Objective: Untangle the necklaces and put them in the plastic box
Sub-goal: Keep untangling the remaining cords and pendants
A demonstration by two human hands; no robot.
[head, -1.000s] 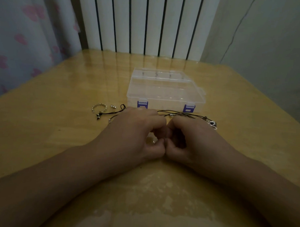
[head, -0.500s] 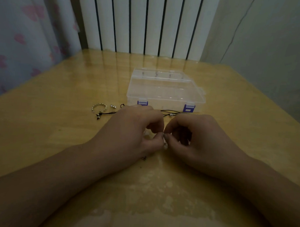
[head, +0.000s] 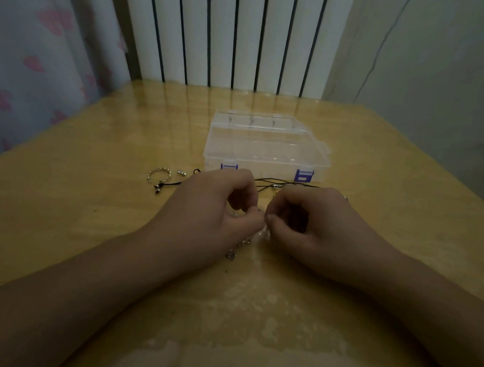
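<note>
A clear plastic box (head: 267, 145) with two purple latches lies closed on the wooden table, just beyond my hands. Black cord necklaces (head: 273, 183) run across the table between the box and my hands. My left hand (head: 206, 217) and my right hand (head: 316, 227) meet fingertip to fingertip at the middle, both pinching a silvery beaded chain (head: 244, 242) that trails down and left to a small charm (head: 231, 255). One black cord end with a small pendant (head: 164, 186) sticks out at the left.
A silver ring-shaped piece (head: 159, 174) and a small silver bead (head: 182, 172) lie left of the box. A white radiator (head: 235, 37) stands behind the table, a curtain (head: 42, 61) at the left. The table's right edge (head: 438, 173) slants away.
My hands have lifted and spread a little from a tight knuckle-to-knuckle pose. The silvery chain now shows below my fingertips. The pendant at the far right is hidden behind my right hand.
</note>
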